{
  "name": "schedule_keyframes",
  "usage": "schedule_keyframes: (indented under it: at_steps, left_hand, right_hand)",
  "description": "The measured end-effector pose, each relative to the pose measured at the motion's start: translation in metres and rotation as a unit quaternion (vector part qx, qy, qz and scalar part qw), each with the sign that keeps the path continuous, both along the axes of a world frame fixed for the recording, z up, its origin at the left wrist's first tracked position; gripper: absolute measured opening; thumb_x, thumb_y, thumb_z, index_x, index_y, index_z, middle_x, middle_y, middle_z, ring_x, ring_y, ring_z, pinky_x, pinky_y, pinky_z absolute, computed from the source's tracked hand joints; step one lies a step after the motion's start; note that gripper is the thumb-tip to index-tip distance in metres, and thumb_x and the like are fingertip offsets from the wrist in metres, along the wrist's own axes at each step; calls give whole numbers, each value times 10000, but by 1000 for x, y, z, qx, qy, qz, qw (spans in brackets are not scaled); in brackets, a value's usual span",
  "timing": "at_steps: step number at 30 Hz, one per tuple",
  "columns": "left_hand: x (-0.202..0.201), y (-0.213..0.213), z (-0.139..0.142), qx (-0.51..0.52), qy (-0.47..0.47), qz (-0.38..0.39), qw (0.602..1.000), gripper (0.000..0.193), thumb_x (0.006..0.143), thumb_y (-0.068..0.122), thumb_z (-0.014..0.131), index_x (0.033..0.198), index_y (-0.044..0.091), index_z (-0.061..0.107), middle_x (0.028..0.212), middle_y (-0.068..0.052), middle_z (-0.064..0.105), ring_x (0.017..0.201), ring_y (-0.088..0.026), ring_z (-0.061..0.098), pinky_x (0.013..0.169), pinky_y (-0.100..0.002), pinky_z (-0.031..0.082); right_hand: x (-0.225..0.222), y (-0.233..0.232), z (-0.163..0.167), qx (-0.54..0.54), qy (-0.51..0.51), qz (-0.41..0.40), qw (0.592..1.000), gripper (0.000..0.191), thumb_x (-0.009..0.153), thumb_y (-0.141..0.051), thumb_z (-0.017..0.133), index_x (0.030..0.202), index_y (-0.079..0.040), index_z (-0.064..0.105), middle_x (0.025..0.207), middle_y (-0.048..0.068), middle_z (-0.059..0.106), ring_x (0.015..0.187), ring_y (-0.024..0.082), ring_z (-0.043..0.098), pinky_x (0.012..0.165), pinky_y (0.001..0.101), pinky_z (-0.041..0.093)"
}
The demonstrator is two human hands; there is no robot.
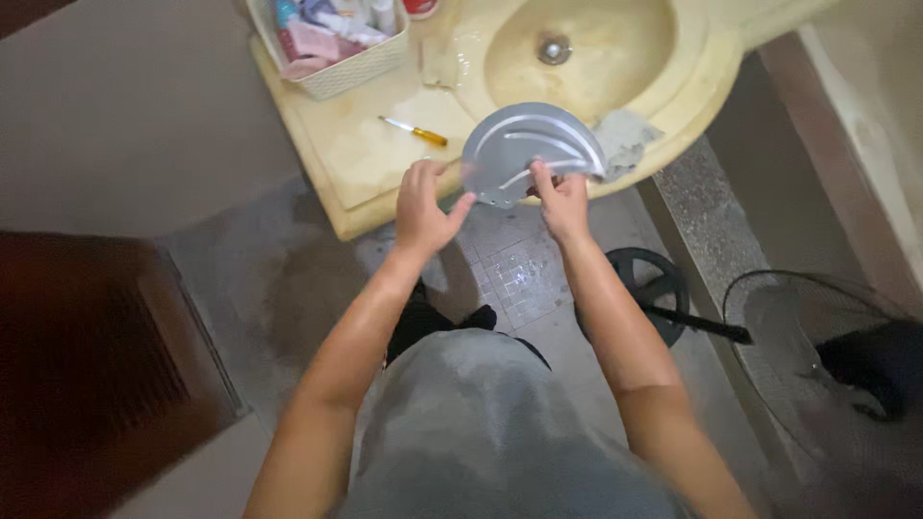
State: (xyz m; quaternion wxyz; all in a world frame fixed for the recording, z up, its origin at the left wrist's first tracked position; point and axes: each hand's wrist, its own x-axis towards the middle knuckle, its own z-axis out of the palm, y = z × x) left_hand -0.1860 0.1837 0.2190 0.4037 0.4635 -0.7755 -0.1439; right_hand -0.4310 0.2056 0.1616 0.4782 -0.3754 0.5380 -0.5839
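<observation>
- The person holds a grey fan blade (pixel 532 151) with both hands, just in front of the sink (pixel 577 48).
- The left hand (pixel 423 207) grips the blade's left bottom edge, with fingers closed on it.
- The right hand (pixel 561 200) pinches the blade's bottom middle, thumb on top.
- The blade sits above both hands, tilted up, with its long side running left to right.
- Both hands are about as near to it.
- A yellow screwdriver (pixel 413 130) lies on the counter (pixel 356 154), left of the blade.
- A white basket (pixel 336 67) of small things sits further left of the sink.
- A grey rag (pixel 627 139) lies on the counter edge, right beside the blade.
- A fan base (pixel 654 288) and a round wire guard (pixel 817 356) rest on the floor, well below the sink.
</observation>
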Motion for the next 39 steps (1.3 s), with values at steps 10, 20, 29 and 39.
schedule_keyframes:
  at_steps: [10, 20, 29, 39]
  left_hand:
    - [105, -57, -63, 377, 184, -64, 905, 266, 978, 211, 682, 1108, -18, 718, 816, -67, 735, 694, -89, 657, 623, -285, 502]
    - [174, -116, -135, 353, 217, 4, 910, 294, 977, 238, 737, 1019, -53, 744, 874, -78, 780, 778, -112, 723, 693, -275, 555]
    - [188, -164, -133, 399, 178, -28, 899, 325, 946, 252, 740, 1098, -36, 731, 855, -78, 770, 765, -127, 738, 680, -287, 570]
    - [172, -193, -137, 414, 182, -92, 887, 300, 958, 208, 727, 1112, -50, 715, 854, -85, 757, 741, -128, 723, 674, -287, 568]
  right_hand:
    - [87, -93, -14, 9, -111, 139, 984, 377, 969, -430, 536, 1047, -98, 698, 941, 23, 757, 861, 156, 731, 730, 298, 596]
    - [144, -184, -81, -10, 593, 124, 795, 180, 859, -231, 766, 1023, -160, 795, 1039, 75, 716, 1001, 340, 611, 869, 513, 419]
    - [163, -215, -131, -26, 627, 175, 758, 161, 875, -121, 698, 1036, -126, 708, 1064, 121, 677, 1035, 339, 611, 886, 523, 376]
    - [136, -169, -124, 107, 426, 190, 878, 231, 848, -106, 747, 1076, -75, 745, 941, 138, 661, 827, 289, 695, 768, 379, 569]
